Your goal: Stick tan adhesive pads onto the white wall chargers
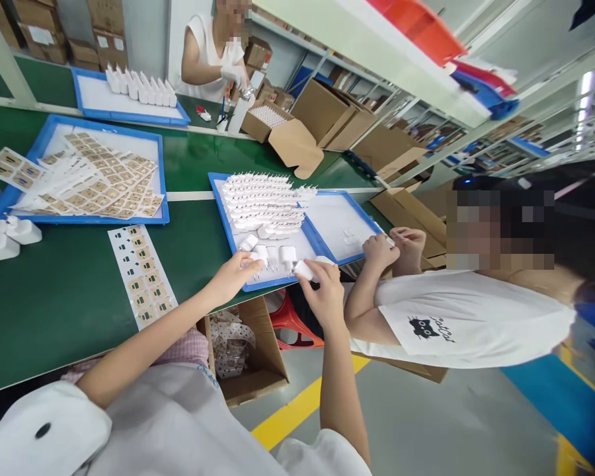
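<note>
Over the near edge of a blue-rimmed tray, my left hand pinches a small white plug-like piece. To its right, my right hand has its fingers closed on another white piece. Between the two hands, a white block and smaller pieces lie in the tray. Behind them stand packed rows of white pieces with thin prongs pointing up. A sticker sheet with tan and dark labels lies on the green table, left of my left hand.
Sticker sheets fill a tray at the left, near white adapters. Another tray adjoins mine; a person's hands are there. A second person works across the table. An open carton stands below the table edge.
</note>
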The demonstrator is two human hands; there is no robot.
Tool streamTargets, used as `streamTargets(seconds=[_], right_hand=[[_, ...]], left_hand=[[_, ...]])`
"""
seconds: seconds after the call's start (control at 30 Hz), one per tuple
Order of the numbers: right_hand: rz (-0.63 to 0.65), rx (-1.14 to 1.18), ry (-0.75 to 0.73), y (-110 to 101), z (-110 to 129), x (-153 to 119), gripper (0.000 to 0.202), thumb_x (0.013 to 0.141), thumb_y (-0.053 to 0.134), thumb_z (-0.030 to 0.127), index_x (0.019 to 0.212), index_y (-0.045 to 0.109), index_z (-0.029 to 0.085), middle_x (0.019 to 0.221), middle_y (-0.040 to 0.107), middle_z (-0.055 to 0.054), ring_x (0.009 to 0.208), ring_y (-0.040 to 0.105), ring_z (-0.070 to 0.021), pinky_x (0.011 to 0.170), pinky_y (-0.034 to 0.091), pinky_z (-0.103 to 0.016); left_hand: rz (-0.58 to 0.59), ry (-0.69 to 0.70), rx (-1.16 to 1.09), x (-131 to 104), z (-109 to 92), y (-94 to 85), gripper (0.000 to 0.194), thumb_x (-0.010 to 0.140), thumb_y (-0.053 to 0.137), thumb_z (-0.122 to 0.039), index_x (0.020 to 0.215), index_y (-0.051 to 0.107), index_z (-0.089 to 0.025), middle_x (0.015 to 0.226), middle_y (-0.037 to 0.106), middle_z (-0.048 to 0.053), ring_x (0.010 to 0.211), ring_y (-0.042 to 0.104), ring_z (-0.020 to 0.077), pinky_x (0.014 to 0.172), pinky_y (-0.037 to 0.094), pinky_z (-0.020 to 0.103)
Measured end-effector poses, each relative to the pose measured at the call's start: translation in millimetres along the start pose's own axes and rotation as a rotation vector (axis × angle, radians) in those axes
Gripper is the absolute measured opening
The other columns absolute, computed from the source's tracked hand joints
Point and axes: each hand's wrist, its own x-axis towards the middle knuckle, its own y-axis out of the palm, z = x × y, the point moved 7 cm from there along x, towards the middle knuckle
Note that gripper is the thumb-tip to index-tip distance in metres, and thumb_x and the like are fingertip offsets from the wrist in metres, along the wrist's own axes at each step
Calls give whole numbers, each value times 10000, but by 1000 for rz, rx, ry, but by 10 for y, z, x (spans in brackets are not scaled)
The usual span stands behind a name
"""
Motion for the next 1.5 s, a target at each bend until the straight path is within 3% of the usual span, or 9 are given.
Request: streamTargets(seconds=[0.1, 0.23, 0.57, 0.73, 0.9, 1.03, 1.2, 1.33, 1.5], right_hand=[[-116, 51, -273, -408, 749, -178, 342, 981, 649, 320, 1320, 655, 277, 1137, 747, -78, 1034, 713, -255, 1230, 371, -626], [-207, 119, -502, -863, 1495, -347, 586, 953, 689, 189, 1507, 526, 292, 1132, 753, -72, 999, 729, -234, 1227, 430, -590], [-620, 287, -477, -1308, 1485, -408, 507, 952, 640, 389, 1457, 605, 363, 976, 716, -52, 762, 672, -230, 840, 663, -497], [-663, 305, -235, -1235, 1073, -474, 445, 923, 707, 432, 1356, 666, 339, 1051, 719, -66, 919, 692, -282, 875, 617, -516], [-430, 108, 349, -745, -192, -164, 482, 913, 649, 475, 1283, 666, 166, 1195, 715, -150, 1104, 677, -312, 988, 560, -506], [-219, 32, 472, -212, -912, 93, 431, 853, 625, 405, 1139, 718, 96, 1090, 741, -203, 1059, 641, -355, 994, 526, -551], [-78, -54, 426, 204, -1064, 190, 365, 830, 629, 358, 1087, 727, 119, 1080, 740, -214, 1116, 553, -394, 1023, 461, -571], [-17, -118, 353, 343, -1065, 228, 304, 868, 601, 340, 1069, 714, 142, 1103, 720, -211, 1157, 515, -401, 1056, 407, -586], [-18, -162, 282, 390, -1129, 223, 253, 884, 571, 303, 1034, 700, 144, 1089, 671, -208, 1178, 484, -406, 1061, 385, -601]], left_hand=[[4, -6, -58, 74, -37, 210, 488, 871, 725, -508, 1202, 669, -154, 1247, 724, 154, 1108, 693, 261, 857, 546, 301], [12, 137, -354, -337, -216, 203, 536, 733, 850, -621, 963, 740, -150, 896, 718, 39, 788, 647, 140, 705, 521, 221], [30, 114, -547, -837, -466, -91, 604, 683, 848, -731, 913, 789, -175, 757, 700, 33, 656, 630, 142, 548, 502, 221], [153, 50, -650, -843, -391, 51, 615, 776, 761, -752, 1010, 788, -184, 850, 734, 56, 693, 642, 142, 594, 539, 234], [95, 57, -484, -653, -243, 1, 611, 760, 817, -677, 1078, 760, -158, 860, 736, 69, 832, 702, 200, 680, 545, 262], [-34, 99, -201, -181, -38, 112, 513, 772, 822, -551, 1097, 729, -164, 1010, 749, 78, 930, 702, 210, 803, 538, 294], [53, 99, 220, 518, 51, 864, 370, 799, 831, -396, 1044, 684, -163, 1192, 721, 125, 1116, 676, 261, 986, 509, 343], [67, 87, 308, 952, 74, 1411, 698, 746, 895, -444, 1288, 560, -159, 1242, 708, 150, 1195, 663, 298, 1024, 482, 351], [4, -6, 369, 1353, 291, 1574, 726, 853, 825, -421, 1403, 472, -103, 1313, 675, 218, 1256, 644, 315, 1049, 481, 384]])
